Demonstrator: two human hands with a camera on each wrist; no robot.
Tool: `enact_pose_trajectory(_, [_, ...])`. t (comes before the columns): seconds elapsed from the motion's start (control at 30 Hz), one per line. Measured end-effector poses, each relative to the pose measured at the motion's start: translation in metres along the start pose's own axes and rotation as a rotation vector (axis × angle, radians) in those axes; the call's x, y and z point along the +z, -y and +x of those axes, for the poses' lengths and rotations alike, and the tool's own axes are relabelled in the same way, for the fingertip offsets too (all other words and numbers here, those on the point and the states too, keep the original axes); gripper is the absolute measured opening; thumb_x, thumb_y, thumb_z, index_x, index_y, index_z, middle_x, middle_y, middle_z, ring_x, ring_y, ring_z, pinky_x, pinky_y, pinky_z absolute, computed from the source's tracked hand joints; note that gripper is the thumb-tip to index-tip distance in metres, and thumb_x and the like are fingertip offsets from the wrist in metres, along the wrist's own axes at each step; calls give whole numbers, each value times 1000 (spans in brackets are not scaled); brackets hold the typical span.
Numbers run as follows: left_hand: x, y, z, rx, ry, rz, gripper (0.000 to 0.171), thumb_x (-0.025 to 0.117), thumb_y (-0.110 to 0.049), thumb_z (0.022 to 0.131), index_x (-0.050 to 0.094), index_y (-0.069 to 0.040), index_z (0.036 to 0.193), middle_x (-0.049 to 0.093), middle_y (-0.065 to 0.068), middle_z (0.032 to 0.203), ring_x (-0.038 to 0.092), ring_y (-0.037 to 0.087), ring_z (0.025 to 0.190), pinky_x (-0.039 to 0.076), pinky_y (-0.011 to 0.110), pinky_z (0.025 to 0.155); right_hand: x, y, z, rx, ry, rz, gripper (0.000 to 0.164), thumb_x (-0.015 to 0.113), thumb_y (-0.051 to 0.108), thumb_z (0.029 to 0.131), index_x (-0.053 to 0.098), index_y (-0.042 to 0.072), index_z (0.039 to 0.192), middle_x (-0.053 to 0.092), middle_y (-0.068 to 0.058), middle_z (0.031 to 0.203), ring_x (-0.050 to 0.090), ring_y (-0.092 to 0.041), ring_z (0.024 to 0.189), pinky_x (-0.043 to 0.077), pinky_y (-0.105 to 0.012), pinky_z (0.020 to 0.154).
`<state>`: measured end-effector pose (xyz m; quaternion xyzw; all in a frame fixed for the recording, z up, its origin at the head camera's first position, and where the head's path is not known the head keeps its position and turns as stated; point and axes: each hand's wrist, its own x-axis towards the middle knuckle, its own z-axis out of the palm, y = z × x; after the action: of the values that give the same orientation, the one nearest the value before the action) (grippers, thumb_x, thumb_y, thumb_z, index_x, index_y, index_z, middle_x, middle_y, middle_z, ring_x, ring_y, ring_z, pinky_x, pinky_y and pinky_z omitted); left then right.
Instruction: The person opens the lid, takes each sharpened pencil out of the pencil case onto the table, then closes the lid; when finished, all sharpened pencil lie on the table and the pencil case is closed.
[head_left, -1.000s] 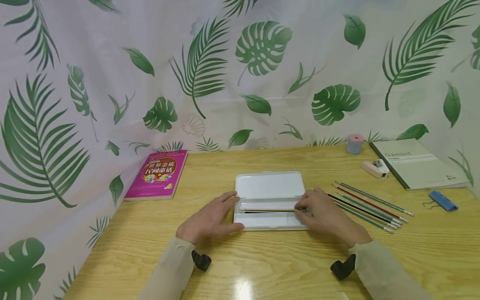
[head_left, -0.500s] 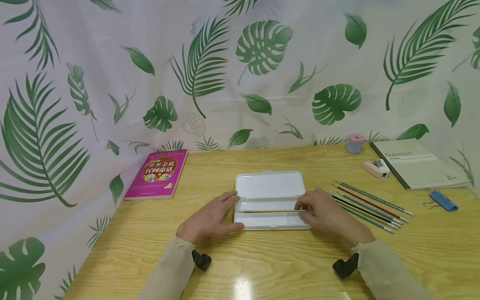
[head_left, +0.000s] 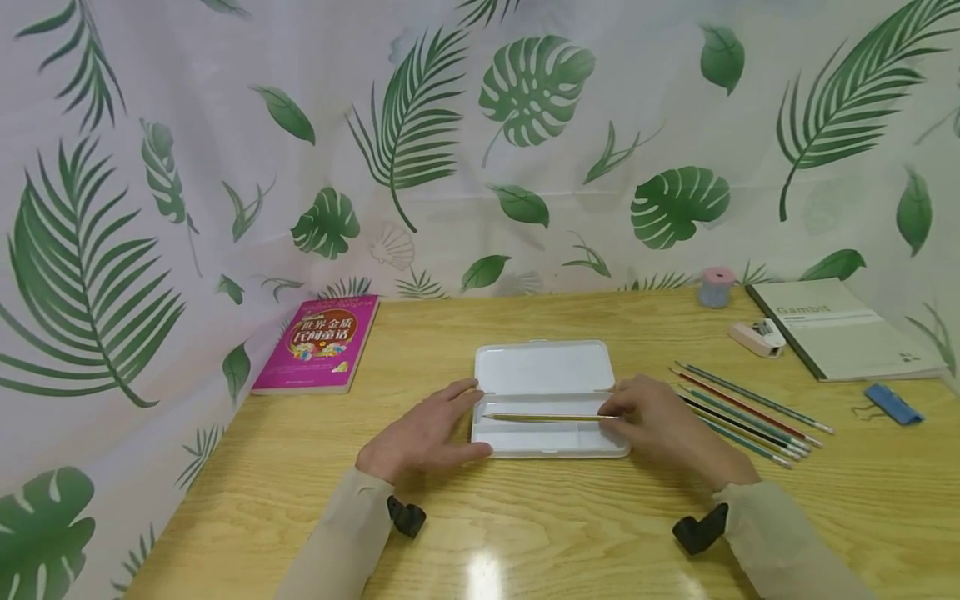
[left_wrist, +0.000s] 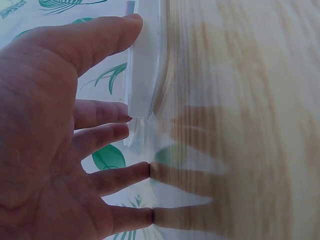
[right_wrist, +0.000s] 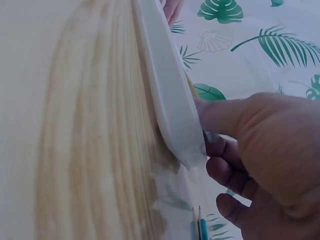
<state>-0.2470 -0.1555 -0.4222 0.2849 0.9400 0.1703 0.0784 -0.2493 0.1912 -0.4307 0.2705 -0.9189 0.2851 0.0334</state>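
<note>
A white plastic pencil case (head_left: pixel 545 367) lies open on the wooden table, its lid folded back. My left hand (head_left: pixel 423 433) steadies its left end, thumb at the front corner and fingers spread out straight. In the left wrist view the thumb lies against the case's side wall (left_wrist: pixel 146 65). With thumb and fingers, my right hand (head_left: pixel 660 429) pinches the eraser end of a yellow-and-black striped pencil (head_left: pixel 547 417). That pencil stretches lengthwise over the case's long compartment, tip pointing left. The right wrist view shows my right fingers close by the case's end (right_wrist: pixel 187 142).
Several pencils (head_left: pixel 750 412) lie in a loose fan right of the case. Farther right are a blue binder clip (head_left: pixel 894 404), a pink-and-white sharpener (head_left: pixel 759 337), a pink-lidded container (head_left: pixel 717 287) and a notebook (head_left: pixel 840 329). A magenta book (head_left: pixel 318 343) lies at the back left.
The pencil in my right hand has shifted slightly, from lying low in the long compartment to a little higher over it. My right hand moved slightly right; my left hand stays at the case.
</note>
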Motion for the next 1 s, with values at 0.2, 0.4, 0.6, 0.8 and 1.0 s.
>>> enact_pose_trajectory(0.2, [0,0,1,14,2,-3,82,67,-53,91,38,-8,153,28,8,161,33,29,144,34,43,116,3,-3,-4,38,-79,115,4,77,18,88,79,18,91,63,9,85,53,-11,76,48,-28,66])
enact_pose_trajectory(0.4, [-1,-1,0,0,8,4,82,66,-54,91,38,-9,153,28,7,161,33,28,144,33,43,116,9,-6,-5,91,-135,204,4,79,20,87,80,19,90,63,6,87,51,-13,73,45,-26,61])
enact_pose_trajectory(0.6, [-2,-2,0,-6,11,8,82,67,-53,91,38,-9,153,29,8,161,33,28,144,33,43,116,12,-8,-7,75,-162,261,4,80,17,86,80,17,89,65,6,86,52,-13,70,45,-25,58])
enact_pose_trajectory(0.8, [-2,-2,1,-13,15,19,83,66,-55,91,37,-9,154,28,7,161,33,28,144,32,42,117,11,-9,-10,40,-193,295,4,80,13,85,80,15,89,65,3,83,48,-12,64,41,-25,53])
enact_pose_trajectory(1.0, [-1,-2,0,-19,8,10,83,67,-55,90,38,-10,153,27,6,162,33,27,144,33,42,116,6,-6,-14,61,-174,291,4,78,12,87,80,12,90,64,2,83,47,-14,64,41,-25,54])
